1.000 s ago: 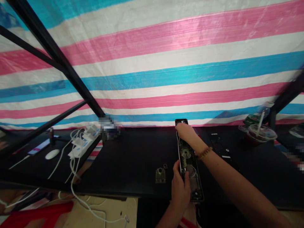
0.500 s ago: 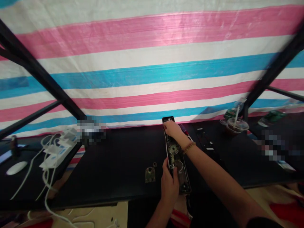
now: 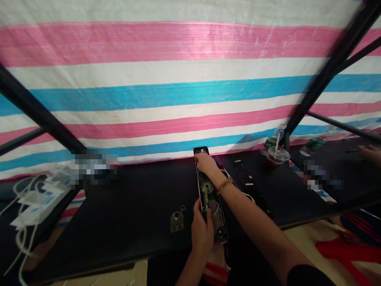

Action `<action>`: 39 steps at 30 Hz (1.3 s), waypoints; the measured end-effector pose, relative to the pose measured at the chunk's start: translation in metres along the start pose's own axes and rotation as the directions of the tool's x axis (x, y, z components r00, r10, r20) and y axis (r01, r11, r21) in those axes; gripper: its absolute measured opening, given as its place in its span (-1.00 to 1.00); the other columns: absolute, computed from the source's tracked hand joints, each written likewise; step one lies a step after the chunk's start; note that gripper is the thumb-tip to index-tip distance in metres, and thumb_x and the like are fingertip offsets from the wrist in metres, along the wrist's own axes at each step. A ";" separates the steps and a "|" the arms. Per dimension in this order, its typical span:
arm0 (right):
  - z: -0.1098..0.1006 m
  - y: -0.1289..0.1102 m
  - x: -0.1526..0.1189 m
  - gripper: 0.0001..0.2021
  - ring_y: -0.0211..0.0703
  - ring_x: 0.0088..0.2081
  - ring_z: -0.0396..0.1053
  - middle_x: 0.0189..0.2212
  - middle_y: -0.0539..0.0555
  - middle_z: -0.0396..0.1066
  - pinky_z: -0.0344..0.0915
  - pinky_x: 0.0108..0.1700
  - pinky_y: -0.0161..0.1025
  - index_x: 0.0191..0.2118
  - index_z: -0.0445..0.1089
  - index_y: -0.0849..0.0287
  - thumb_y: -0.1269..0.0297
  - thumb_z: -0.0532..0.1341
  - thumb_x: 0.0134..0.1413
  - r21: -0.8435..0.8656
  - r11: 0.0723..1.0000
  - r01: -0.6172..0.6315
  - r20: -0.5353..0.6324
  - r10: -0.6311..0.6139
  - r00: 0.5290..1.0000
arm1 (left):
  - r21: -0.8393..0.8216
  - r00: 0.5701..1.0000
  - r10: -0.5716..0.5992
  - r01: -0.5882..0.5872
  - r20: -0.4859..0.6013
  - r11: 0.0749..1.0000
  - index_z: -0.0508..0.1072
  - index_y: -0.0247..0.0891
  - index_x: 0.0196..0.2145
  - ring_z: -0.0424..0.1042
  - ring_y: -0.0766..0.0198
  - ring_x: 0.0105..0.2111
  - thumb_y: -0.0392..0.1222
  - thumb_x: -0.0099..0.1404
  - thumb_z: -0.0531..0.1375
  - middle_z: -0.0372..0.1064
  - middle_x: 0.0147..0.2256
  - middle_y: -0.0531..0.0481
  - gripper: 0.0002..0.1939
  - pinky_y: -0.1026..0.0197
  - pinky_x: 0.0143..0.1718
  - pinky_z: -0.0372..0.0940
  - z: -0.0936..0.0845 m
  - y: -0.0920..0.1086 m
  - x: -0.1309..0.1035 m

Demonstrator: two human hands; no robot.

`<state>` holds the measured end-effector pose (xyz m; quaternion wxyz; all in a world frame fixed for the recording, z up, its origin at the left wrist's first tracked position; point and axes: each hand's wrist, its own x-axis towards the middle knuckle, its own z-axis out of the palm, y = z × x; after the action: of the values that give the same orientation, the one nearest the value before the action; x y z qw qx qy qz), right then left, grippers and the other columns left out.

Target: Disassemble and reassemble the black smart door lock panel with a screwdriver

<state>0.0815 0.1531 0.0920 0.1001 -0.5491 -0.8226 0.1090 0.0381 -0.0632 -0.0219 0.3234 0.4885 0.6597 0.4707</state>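
Observation:
A long, narrow black device housing (image 3: pixel 218 222) lies open on the black table, its inner parts, a round fitting and thin white wires exposed. My left hand (image 3: pixel 201 228) grips its lower left edge, thumb over the inside. At the far end my right hand (image 3: pixel 205 163) is closed, with its curled fingers down on the housing; whatever they hold is hidden. A handle in red and purple, like a screwdriver's (image 3: pixel 219 162), lies just right of my right hand. To the left rests a metal plate (image 3: pixel 177 221) with a round hole, beside a small ring-like part (image 3: pixel 183 208).
Right of the housing lies a flat black panel (image 3: pixel 246 180). Behind it stand a lidded drink cup (image 3: pixel 276 156) with a straw and a plastic bottle (image 3: pixel 270 142). White cables and power strips (image 3: pixel 38 206) crowd the left. Another person's hand (image 3: pixel 369 153) shows far right.
The view has swung to the right, so everything sits further left and another person's hand has come in at the right. Both my hands stay at the same places on the housing.

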 end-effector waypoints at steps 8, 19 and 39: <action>0.016 0.012 -0.049 -0.82 -0.01 0.07 0.33 0.01 0.25 0.40 0.25 0.14 -0.14 -0.13 0.48 0.21 0.36 0.13 0.28 0.124 0.991 0.044 -0.299 -0.004 0.954 | -0.033 1.000 0.002 -0.003 -0.030 0.999 0.13 -0.26 0.25 0.47 0.03 0.11 -0.01 0.45 0.04 0.38 0.16 -0.30 -0.50 -0.04 0.11 0.35 0.000 0.001 0.001; 0.056 0.011 -0.078 -0.87 0.21 0.38 -0.08 0.37 0.18 0.07 -0.01 0.25 0.25 -0.32 0.56 0.12 0.42 0.24 0.12 0.245 0.969 0.037 -0.334 0.048 0.941 | -0.024 0.999 0.039 -0.039 -0.022 0.999 0.07 -0.26 0.28 0.42 0.02 0.16 0.01 0.46 0.02 0.32 0.20 -0.32 -0.46 -0.04 0.13 0.33 0.002 -0.005 0.003; 0.053 0.019 -0.080 -0.88 0.22 0.36 -0.10 0.37 0.17 0.08 0.04 0.21 0.22 -0.35 0.56 0.12 0.37 0.25 0.14 0.119 0.983 0.140 -0.386 -0.084 0.919 | -0.044 0.999 0.037 -0.038 -0.014 0.998 0.08 -0.26 0.26 0.43 -0.02 0.15 -0.01 0.45 0.04 0.33 0.19 -0.34 -0.48 -0.07 0.12 0.34 0.002 -0.002 0.002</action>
<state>0.1132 0.0821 0.0327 0.3027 -0.5030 -0.8077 0.0538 0.0382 -0.0607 -0.0248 0.3211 0.4905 0.6417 0.4945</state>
